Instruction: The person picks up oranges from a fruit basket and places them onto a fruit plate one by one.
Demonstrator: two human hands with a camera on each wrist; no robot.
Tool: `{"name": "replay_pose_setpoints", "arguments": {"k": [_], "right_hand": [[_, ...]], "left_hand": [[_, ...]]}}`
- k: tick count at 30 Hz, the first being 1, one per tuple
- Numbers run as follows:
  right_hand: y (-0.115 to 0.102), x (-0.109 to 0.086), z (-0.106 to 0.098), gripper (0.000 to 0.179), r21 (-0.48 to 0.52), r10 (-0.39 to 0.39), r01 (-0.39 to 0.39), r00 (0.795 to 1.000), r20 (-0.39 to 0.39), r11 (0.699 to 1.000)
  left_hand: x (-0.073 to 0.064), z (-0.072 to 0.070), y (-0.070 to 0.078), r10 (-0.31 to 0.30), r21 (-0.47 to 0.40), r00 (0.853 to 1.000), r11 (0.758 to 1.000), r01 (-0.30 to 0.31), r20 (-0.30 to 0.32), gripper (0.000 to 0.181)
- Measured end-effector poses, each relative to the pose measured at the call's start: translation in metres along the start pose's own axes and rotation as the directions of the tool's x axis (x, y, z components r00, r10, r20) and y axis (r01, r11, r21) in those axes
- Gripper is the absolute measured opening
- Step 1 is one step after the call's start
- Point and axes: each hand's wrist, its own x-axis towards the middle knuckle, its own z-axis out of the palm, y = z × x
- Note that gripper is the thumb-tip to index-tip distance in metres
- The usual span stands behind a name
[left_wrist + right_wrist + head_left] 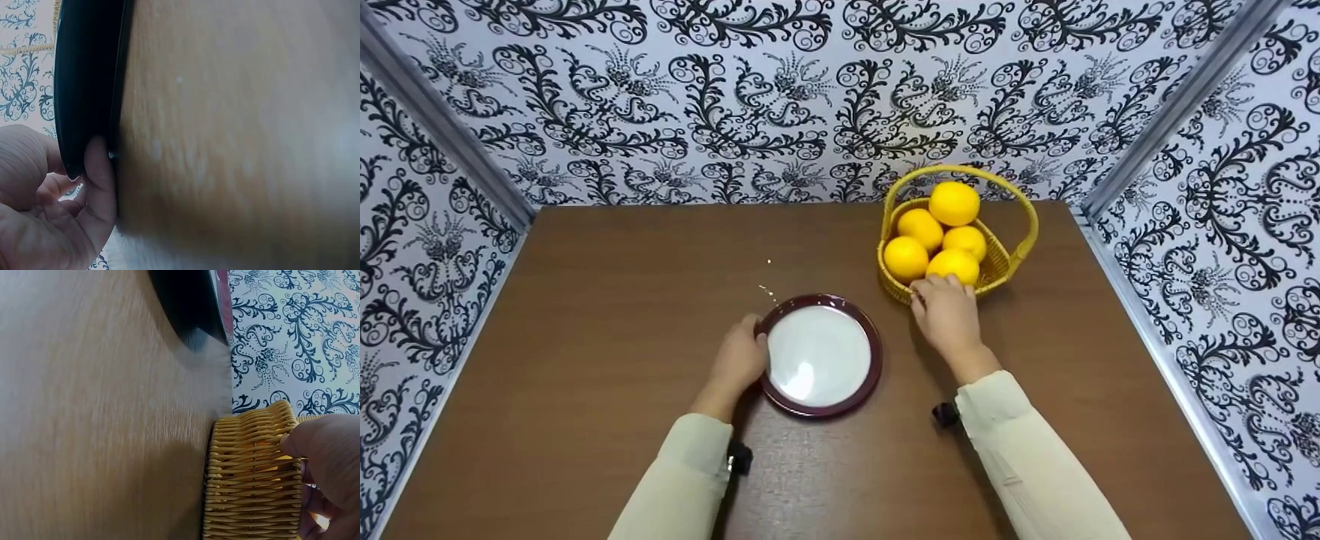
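A round white plate [840, 345] with a dark maroon rim lies in the middle of the brown table. My left hand [740, 352] grips its left edge. In the left wrist view, fingers [100, 174] reach under the plate's dark underside [90, 73]. To the right stands a yellow wicker basket [894, 289] with a tall arched handle, holding several yellow-orange oranges [954, 203]. My right hand [949, 315] pinches the basket's near rim. In the right wrist view, the thumb [295, 441] presses outside the woven wall [253, 489] and the other fingers are inside, partly hidden.
Patterned white-and-black panels [780, 97] close in the table [607, 337] at the back and both sides. Metal strips [1185, 375] run along the side edges. Small light reflections show behind the plate. A dark wrist device [945, 415] sits by the right sleeve.
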Motion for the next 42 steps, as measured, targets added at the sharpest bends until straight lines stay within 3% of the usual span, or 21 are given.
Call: {"name": "replay_pose_setpoints", "arguments": {"k": [14,19,42], "right_hand": [[-0.002,-0.013,-0.01,0.019,0.044,-0.012,0.013,1.0,-0.014,0.999],[-0.003,-0.017,-0.014,0.021,0.052,-0.007,0.007,1.0,-0.002,0.999],[-0.01,-0.06,-0.015,0.017,0.104,-0.015,0.018,0.999,-0.029,0.994]], "left_hand": [[0.005,-0.005,0.003,0.022,-0.013,1.0,1.0,-0.022,0.001,0.035],[0.007,-0.008,0.006,0.003,-0.008,1.0,1.0,-0.002,0.018,0.037],[0.001,-0.001,-0.001,-0.006,-0.013,1.0,1.0,0.006,0.018,0.034]]}}
